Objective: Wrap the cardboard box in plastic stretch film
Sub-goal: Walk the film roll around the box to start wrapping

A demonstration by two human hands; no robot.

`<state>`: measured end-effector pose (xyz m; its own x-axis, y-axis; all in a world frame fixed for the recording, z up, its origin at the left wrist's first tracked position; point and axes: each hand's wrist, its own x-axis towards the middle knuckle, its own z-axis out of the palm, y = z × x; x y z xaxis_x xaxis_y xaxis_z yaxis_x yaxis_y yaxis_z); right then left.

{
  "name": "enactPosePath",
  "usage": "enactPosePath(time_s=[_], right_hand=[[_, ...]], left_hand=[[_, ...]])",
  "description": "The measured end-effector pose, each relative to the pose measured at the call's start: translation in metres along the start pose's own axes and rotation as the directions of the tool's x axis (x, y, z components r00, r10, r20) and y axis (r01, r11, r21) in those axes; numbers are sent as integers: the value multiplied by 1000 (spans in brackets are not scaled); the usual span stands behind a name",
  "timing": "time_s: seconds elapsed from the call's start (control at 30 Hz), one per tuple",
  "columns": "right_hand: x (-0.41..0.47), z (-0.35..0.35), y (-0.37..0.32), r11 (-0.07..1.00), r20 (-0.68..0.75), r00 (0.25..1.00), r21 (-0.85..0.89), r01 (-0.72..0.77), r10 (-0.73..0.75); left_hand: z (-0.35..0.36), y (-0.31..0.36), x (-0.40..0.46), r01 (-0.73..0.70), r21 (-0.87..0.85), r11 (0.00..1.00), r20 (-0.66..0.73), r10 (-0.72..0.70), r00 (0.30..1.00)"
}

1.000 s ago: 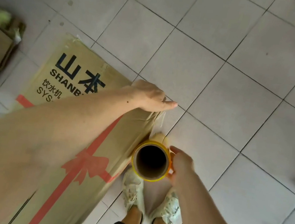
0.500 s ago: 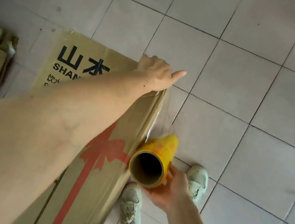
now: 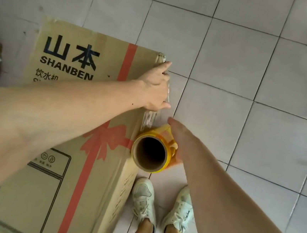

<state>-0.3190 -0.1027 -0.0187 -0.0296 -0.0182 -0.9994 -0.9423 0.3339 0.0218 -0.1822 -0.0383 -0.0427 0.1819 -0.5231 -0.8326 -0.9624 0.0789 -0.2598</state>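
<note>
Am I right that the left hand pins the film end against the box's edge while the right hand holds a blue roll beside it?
Not quite: the roll is yellow, not blue, as the head view shows. The rest stands: the left hand pins the film at the cardboard box edge, and the right hand holds the roll beside it.

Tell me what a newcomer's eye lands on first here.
The big cardboard box with its black SHANBEN print and red ribbon fills the left of the view. At its right edge the left hand presses the clear film down, while the right hand holds the yellow film roll just above the white sneakers.
</note>
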Motion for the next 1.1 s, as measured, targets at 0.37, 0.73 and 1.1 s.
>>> enactPosePath(time_s=[0.37,0.73,1.1], right_hand=[[2,28,141,577,332,929,731,-364,165],[18,18,156,878,-3,999,478,-28,33],[10,29,129,977,156,966,7,-212,208]], left_hand=[[-15,0,-12,92,21,996,70,-93,993],[-15,28,-15,54,13,998,128,-55,990],[-4,70,-41,147,61,987,190,-156,969]])
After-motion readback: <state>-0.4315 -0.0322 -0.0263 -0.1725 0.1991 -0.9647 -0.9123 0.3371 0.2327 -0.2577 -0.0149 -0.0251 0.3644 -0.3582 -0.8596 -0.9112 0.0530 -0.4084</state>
